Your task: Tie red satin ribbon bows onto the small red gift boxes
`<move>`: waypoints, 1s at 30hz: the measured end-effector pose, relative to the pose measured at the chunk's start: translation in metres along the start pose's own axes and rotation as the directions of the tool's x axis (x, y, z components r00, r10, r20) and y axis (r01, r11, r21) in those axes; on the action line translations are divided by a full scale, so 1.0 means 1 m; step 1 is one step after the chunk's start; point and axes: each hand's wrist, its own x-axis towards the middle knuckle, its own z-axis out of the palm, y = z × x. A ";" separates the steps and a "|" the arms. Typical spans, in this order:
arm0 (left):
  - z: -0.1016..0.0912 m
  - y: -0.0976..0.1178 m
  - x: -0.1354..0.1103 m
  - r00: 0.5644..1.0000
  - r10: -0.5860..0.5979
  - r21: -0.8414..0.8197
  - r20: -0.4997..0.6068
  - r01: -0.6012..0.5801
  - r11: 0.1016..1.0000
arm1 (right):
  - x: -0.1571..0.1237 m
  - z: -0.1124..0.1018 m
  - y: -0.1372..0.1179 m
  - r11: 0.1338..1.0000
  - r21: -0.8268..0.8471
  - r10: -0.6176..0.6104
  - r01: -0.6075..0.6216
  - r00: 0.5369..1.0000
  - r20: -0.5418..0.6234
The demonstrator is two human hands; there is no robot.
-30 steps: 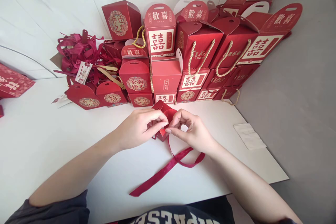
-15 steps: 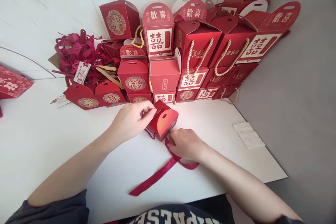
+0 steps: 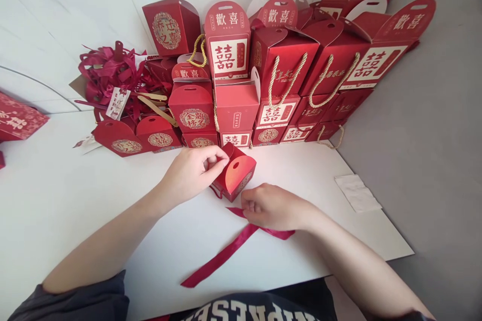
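A small red gift box (image 3: 236, 176) with a rounded slotted flap stands on the white table (image 3: 56, 210). My left hand (image 3: 192, 173) pinches the box's top left edge, fingers closed on it. A dark red ribbon (image 3: 222, 256) runs from under the box toward the table's front edge. My right hand (image 3: 271, 206) rests on the table just in front of the box, fingers curled down on the ribbon near its looped end.
A stack of larger red gift boxes (image 3: 278, 70) with gold rope handles lines the wall behind. A heap of dark red ribbons (image 3: 113, 77) lies at back left. A white folded paper (image 3: 357, 193) sits near the right edge. Another red box (image 3: 18, 120) is at far left.
Both hands were together at the box's flap. The right hand dropped to the ribbon on the table and drew it slightly toward me; the left hand stayed on the box top.
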 end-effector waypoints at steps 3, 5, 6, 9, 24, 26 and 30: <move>0.001 0.001 0.002 0.999 -0.007 -0.088 0.038 0.011 0.996 | -0.001 -0.019 0.011 0.846 0.531 -0.016 0.052 0.997 -0.072; 0.002 0.002 0.003 0.998 -0.008 -0.147 0.057 0.016 0.989 | 0.002 -0.024 0.017 0.728 0.679 0.029 0.095 0.985 -0.169; 0.003 0.002 0.003 0.998 -0.006 -0.170 0.063 0.017 0.985 | 0.004 -0.024 0.018 0.698 0.705 0.047 0.124 0.975 -0.218; 0.004 0.002 0.003 0.998 0.006 -0.202 0.061 0.007 0.979 | 0.008 -0.022 0.020 0.674 0.721 0.059 0.161 0.961 -0.270; 0.005 0.002 0.001 0.994 0.036 -0.237 0.103 -0.011 0.971 | 0.005 -0.023 0.015 0.759 0.646 0.085 0.085 0.970 -0.227; 0.007 0.000 0.001 0.992 0.056 -0.215 0.110 -0.031 0.976 | 0.006 -0.021 0.017 0.750 0.653 0.062 0.103 0.972 -0.225; 0.011 -0.004 0.000 0.982 0.183 -0.017 0.035 -0.183 0.983 | 0.009 -0.017 0.020 0.748 0.651 0.023 0.133 0.974 -0.227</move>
